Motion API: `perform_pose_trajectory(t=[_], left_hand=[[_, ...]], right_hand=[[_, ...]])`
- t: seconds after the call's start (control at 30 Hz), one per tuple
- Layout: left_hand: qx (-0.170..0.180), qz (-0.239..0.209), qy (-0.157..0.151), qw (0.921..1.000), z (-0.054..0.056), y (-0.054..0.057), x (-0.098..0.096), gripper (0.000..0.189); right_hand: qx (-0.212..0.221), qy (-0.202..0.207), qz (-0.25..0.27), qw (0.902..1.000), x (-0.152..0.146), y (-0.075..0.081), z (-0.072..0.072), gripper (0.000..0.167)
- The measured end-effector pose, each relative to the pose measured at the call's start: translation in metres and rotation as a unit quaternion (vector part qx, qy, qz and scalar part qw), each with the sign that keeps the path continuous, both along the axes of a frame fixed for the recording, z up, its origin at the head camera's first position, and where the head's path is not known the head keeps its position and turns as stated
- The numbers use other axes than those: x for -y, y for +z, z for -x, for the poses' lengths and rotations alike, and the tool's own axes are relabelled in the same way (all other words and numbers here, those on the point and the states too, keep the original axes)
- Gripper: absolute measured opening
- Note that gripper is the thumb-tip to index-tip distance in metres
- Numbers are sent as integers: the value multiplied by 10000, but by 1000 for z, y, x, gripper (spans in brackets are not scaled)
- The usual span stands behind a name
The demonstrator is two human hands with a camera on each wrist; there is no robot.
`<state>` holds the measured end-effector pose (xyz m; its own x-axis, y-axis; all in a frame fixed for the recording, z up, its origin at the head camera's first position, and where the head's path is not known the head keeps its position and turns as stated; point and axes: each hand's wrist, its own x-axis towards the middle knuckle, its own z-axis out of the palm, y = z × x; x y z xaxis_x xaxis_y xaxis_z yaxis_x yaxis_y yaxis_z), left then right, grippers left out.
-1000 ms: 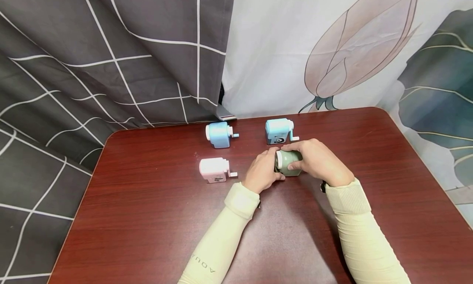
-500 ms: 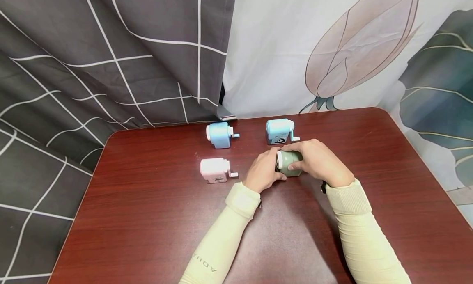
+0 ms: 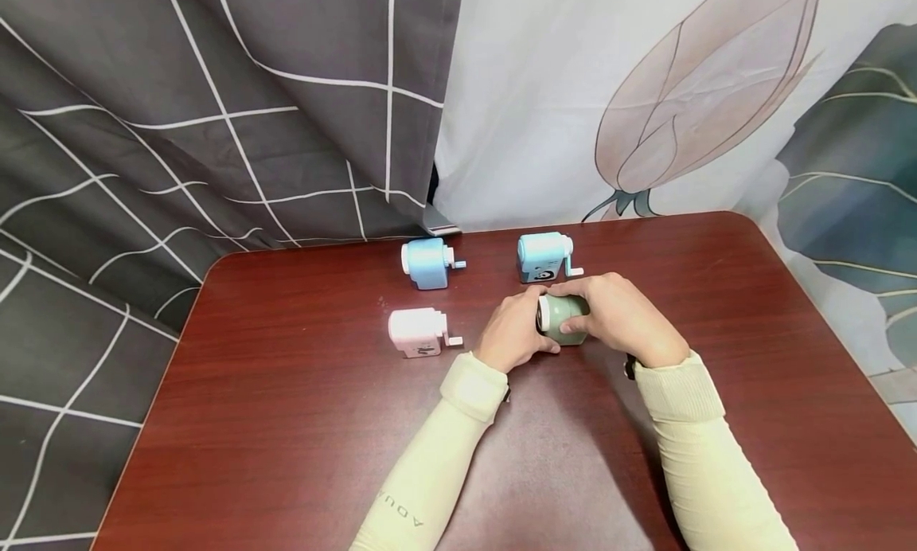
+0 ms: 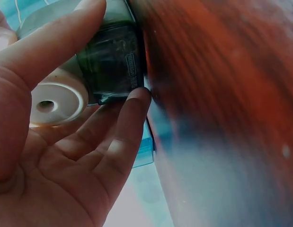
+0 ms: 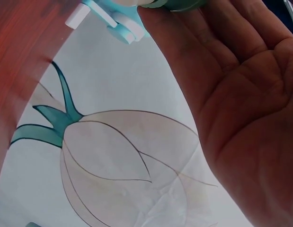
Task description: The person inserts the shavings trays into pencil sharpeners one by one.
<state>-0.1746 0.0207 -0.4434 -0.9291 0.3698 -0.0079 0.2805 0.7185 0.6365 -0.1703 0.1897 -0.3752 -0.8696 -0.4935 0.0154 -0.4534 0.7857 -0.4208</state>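
Green plastic makes the body of the pencil sharpener [image 3: 559, 310] that is now in work, a little to the right of the frame's centre. Both hands are on it: the left hand [image 3: 510, 328] has its grip closed about the end with the white ring [image 4: 66, 98], and the right hand [image 3: 623, 316] clamps the other end, with the thumb on the front side. In the left wrist view the dark drawer [image 4: 110, 64] sits in the body, and the hole of the ring has nothing in it. The crank of this sharpener is hidden, I suppose under the right hand.

The other three stand upright on the bench [image 3: 301, 423], and no hand touches them: the blue sharpener [image 3: 428, 264] at upper centre, the light-blue sharpener [image 3: 541, 256] to its right, just behind the green one, and the pink sharpener [image 3: 415, 330] left of the hands. Together the four form two rough rows of two.

From this I judge that the green one is not yet finished, because both grips hold it; what remains is at least to release it. It seems low at the bench, but I cannot tell if it rests fully there. Whether the other three are already done or only waiting, the pictures do not show.
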Motion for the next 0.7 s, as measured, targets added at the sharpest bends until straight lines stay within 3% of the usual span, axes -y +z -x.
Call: perform_pose_trajectory(t=[0.7], left_hand=[[20,87,98,9999,-1,1,-5,87]], right_hand=[[-60,-55,-7,10000,1,0,-1,48]])
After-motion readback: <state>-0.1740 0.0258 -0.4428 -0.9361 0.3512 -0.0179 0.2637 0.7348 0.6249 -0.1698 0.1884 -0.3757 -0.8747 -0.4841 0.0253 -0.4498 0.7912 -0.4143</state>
